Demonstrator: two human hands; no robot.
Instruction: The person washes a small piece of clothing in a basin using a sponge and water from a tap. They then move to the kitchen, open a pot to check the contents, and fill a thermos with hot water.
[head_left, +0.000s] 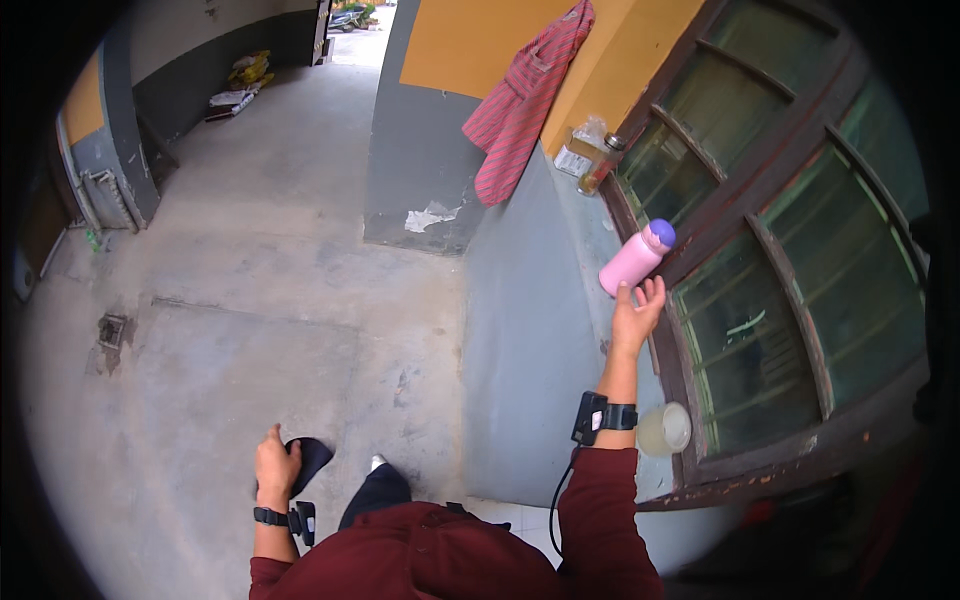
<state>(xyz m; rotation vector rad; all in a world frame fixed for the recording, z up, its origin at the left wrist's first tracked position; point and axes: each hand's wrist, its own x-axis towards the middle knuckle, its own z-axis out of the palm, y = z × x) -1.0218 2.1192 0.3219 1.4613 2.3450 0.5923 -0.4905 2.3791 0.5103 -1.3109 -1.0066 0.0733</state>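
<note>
A pink bottle with a purple lid (634, 259) stands on the window sill, which is a painted ledge (585, 240). My right hand (637, 319) is at its base with the fingers apart and not closed round it; the thumb tip is by the bottle's lower edge, and I cannot tell whether it touches. My left hand (277, 465), low at the left over the floor, holds a dark, rounded item (311, 459) that looks like a cap. Part of that item is hidden behind the hand. Both wrists wear black strapped devices.
A translucent jar (664, 430) stands on the sill beside my right forearm. Farther along are a glass flask (600, 165) and a small box (576, 154). A red striped garment (521, 105) hangs at the wall corner. A wooden-framed window (787, 300) borders the sill. A floor drain (112, 330) lies left.
</note>
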